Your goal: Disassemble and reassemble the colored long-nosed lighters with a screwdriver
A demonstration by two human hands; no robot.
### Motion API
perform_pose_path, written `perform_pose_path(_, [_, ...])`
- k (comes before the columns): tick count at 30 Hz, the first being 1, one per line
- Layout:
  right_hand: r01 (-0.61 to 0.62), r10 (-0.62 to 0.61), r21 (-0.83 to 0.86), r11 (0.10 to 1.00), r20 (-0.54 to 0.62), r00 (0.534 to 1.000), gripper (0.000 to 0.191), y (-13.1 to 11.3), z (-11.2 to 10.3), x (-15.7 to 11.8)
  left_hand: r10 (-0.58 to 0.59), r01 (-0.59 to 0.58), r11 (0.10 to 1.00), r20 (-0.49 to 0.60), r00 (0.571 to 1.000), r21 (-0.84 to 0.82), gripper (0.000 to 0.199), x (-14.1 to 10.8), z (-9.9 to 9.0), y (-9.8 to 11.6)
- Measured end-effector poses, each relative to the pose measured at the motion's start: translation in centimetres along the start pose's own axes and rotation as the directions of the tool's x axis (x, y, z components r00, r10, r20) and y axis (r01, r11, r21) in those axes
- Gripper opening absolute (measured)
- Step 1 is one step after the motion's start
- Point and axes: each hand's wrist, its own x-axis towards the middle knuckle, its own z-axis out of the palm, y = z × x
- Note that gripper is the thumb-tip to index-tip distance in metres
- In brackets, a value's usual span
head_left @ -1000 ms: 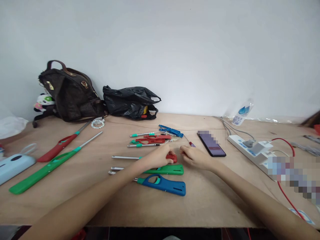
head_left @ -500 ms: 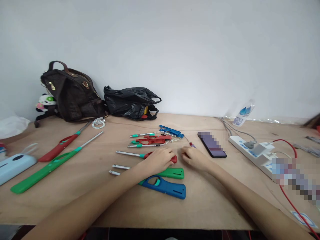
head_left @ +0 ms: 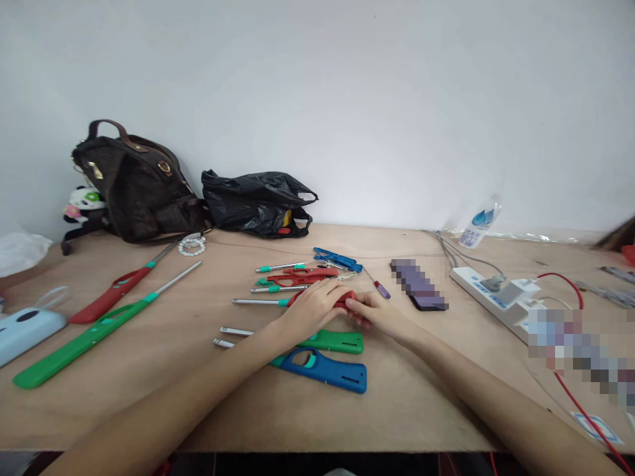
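Observation:
My left hand (head_left: 315, 305) is closed over the handle of a red lighter (head_left: 258, 301), whose metal tube points left. At the handle's right end, my right hand (head_left: 376, 312) grips the same lighter with thumb and fingers. Just below lie a green lighter (head_left: 337, 341) and a blue lighter (head_left: 325, 371). Beyond my hands are an opened red casing (head_left: 307, 276), a blue casing half (head_left: 337, 258) and metal tubes with teal parts (head_left: 280, 268). A small screwdriver (head_left: 381, 288) with a purple-red handle rests above my right hand.
To the left lie a long red lighter (head_left: 114, 294), a long green lighter (head_left: 84, 344) and a light blue case (head_left: 32, 328). A dark backpack (head_left: 143, 192) and black plastic bag (head_left: 255, 201) stand behind. On the right are a phone (head_left: 419, 285), power strip (head_left: 489, 301) and bottle (head_left: 480, 223).
My right hand has moved left and slightly down from beside the screwdriver and taken hold of the red lighter's end. The red lighter's handle has risen slightly under my left hand.

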Motion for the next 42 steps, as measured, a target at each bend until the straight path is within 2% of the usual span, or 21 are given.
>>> perform_pose_path(4, [0.055, -0.051, 0.090, 0.994, -0.044, 0.998, 0.048, 0.0, 0.5, 0.0, -0.029, 0.029, 0.999, -0.009, 1.000, -0.033, 0.032, 0.0, -0.1, -0.3])
perform_pose_path(9, [0.056, -0.040, 0.193, 0.980, -0.088, 0.995, 0.044, 0.1, 0.8, -0.1, -0.075, 0.075, 0.993, 0.000, 0.997, -0.088, 0.038, -0.2, 0.3, -0.8])
perform_pose_path(16, [0.055, -0.037, 0.173, 0.983, -0.106, 0.994, 0.045, 0.5, 0.8, -0.1, -0.133, 0.125, 0.975, -0.028, 0.991, -0.185, 0.037, -0.1, 0.5, -0.7])
perform_pose_path(18, [0.051, -0.045, 0.097, 0.994, -0.056, 0.997, 0.046, 0.4, 0.3, 0.0, -0.133, 0.124, 0.969, -0.026, 0.991, -0.213, 0.036, 0.0, 0.4, -0.8])
perform_pose_path(21, [0.060, -0.061, -0.106, 0.993, -0.006, 0.998, 0.046, 0.2, -1.0, 0.0, -0.123, 0.121, 0.966, 0.007, 0.992, -0.227, 0.036, 0.1, 0.5, -1.1])
perform_pose_path(25, [0.036, -0.087, -0.368, 0.929, -0.122, 0.989, 0.030, 0.6, -3.2, 0.0, -0.134, 0.146, 0.979, 0.091, 0.987, -0.142, 0.032, 0.1, 0.5, -1.5])
perform_pose_path(27, [0.032, -0.092, -0.445, 0.895, -0.115, 0.989, 0.015, 0.9, -3.8, -0.1, -0.144, 0.158, 0.984, 0.146, 0.979, -0.086, 0.025, 0.1, 0.5, -1.5])
perform_pose_path(30, [0.068, -0.122, -0.559, 0.827, -0.059, 0.991, 0.004, 1.2, -3.6, -0.1, -0.150, 0.157, 0.987, 0.193, 0.970, -0.026, 0.018, 0.2, 0.5, -1.2])
perform_pose_path(36, [0.170, -0.260, -0.779, 0.604, 0.009, 0.966, 0.014, 1.3, -1.8, 0.0, -0.144, 0.138, 0.989, 0.201, 0.969, 0.044, 0.015, 0.3, 0.6, -0.6])
perform_pose_path(40, [0.208, -0.273, -0.856, 0.474, 0.082, 0.959, 0.016, 1.3, -1.4, 0.0, -0.152, 0.138, 0.987, 0.206, 0.967, 0.079, 0.019, 0.3, 0.6, -0.6])
perform_pose_path(42, [0.188, -0.271, -0.871, 0.454, 0.066, 0.960, 0.015, 1.3, -1.3, 0.0, -0.155, 0.140, 0.987, 0.209, 0.966, 0.082, 0.020, 0.3, 0.7, -0.7])
